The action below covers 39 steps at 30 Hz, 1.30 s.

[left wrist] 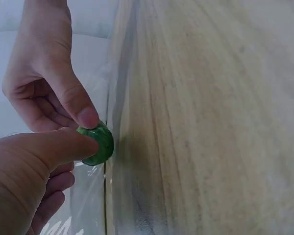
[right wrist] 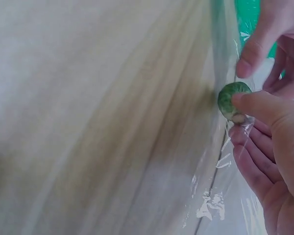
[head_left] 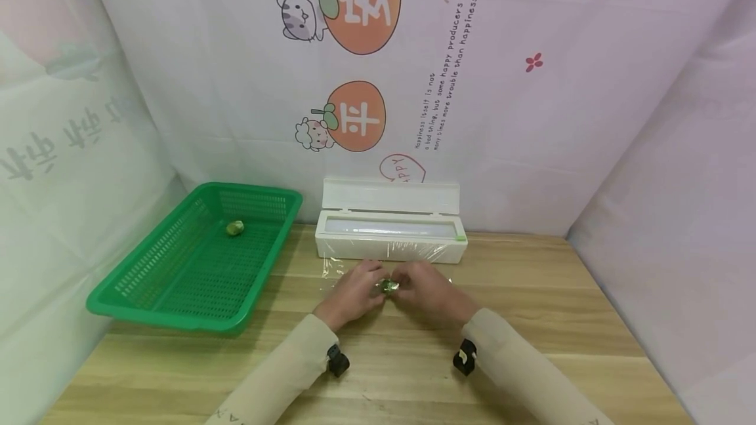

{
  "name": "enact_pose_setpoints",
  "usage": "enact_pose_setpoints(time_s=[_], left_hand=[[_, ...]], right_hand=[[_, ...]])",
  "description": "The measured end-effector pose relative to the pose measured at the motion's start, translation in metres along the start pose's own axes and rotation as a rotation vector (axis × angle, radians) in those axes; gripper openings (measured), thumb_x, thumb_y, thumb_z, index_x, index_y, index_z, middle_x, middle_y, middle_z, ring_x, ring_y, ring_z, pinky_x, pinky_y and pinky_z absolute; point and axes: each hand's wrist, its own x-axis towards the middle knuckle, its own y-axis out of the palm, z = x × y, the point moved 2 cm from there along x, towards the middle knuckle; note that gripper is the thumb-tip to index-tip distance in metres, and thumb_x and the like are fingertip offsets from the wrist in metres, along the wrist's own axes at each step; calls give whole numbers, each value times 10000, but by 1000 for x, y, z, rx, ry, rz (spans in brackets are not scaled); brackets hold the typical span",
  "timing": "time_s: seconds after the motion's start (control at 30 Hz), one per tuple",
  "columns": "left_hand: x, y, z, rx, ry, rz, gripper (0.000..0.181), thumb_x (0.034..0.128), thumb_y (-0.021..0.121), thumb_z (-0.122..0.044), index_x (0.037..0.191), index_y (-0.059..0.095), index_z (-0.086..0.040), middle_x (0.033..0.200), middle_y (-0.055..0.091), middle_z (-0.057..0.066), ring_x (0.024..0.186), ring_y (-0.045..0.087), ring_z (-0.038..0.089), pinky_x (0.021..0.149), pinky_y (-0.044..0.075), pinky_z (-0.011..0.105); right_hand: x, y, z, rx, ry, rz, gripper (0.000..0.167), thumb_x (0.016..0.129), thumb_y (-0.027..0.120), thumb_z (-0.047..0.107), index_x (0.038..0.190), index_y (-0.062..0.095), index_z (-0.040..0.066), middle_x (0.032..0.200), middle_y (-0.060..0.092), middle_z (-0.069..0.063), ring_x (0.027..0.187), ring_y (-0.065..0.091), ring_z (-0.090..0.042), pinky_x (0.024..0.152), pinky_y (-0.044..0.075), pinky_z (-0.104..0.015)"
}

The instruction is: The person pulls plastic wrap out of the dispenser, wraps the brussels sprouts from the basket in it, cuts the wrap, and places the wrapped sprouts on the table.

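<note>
A small round green vegetable, like a brussels sprout (head_left: 388, 286) (left wrist: 101, 145) (right wrist: 231, 100), lies between both hands on clear plastic film (right wrist: 213, 196). The left hand (head_left: 357, 290) (left wrist: 34, 171) has its thumb and fingers curled round one side of it. On the other side the right hand (head_left: 431, 290) (right wrist: 279, 142) pinches it with thumb on top and fingers beneath the film. The film runs up to a white dispenser box (head_left: 390, 252), whose lid stands raised behind the hands.
A green basket (head_left: 254, 300) stands at the left with one wrapped green piece (head_left: 234, 228) inside. A printed cloth (head_left: 502, 117) hangs behind the wooden table (head_left: 390, 372), and white cloth also hangs at both sides.
</note>
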Motion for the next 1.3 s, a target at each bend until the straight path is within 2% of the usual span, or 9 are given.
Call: enact_pose_setpoints(time_s=[0.37,0.53,0.7,0.87,1.07,1.3], left_hand=[[7,12,8,-21,-26,24,280,859,877,-151,1111,766,-100,1098,755,39,1027,690,196,919,621,325],[11,12,11,-102,-70,57,236,874,862,-127,1092,775,-100,1055,777,29,1001,710,182,927,619,334],[15,10,11,-155,-101,87,203,880,853,-104,1070,784,-89,1050,793,36,1004,728,185,947,624,336],[18,10,13,-206,-112,103,173,894,836,-92,1061,790,-84,1057,802,45,1027,751,193,964,629,335],[20,10,16,-219,-121,115,157,910,821,-110,1060,788,-80,1059,801,54,1034,751,206,977,626,354],[21,8,15,-178,-109,109,127,916,821,-127,1033,789,-91,1015,795,29,987,741,180,938,628,348]], right_hand=[[4,-2,-9,21,32,50,104,891,835,66,983,791,87,950,802,-22,852,741,-84,782,619,-195],[5,-2,-9,-16,7,38,124,901,839,117,1017,797,100,977,809,-21,895,758,-134,817,638,-271],[2,-7,-7,-68,34,9,287,888,859,186,1138,779,72,1105,794,-81,1017,747,-245,906,639,-394],[0,-10,-4,-83,30,-37,330,868,870,153,1150,757,25,1135,778,-135,1057,739,-300,933,639,-426],[2,-6,-3,-119,-38,-43,230,858,862,87,1060,767,31,1034,781,-99,979,734,-266,878,638,-381],[3,4,-6,-154,-35,-69,231,846,875,70,1038,754,32,1032,767,-77,976,727,-202,878,642,-326]])
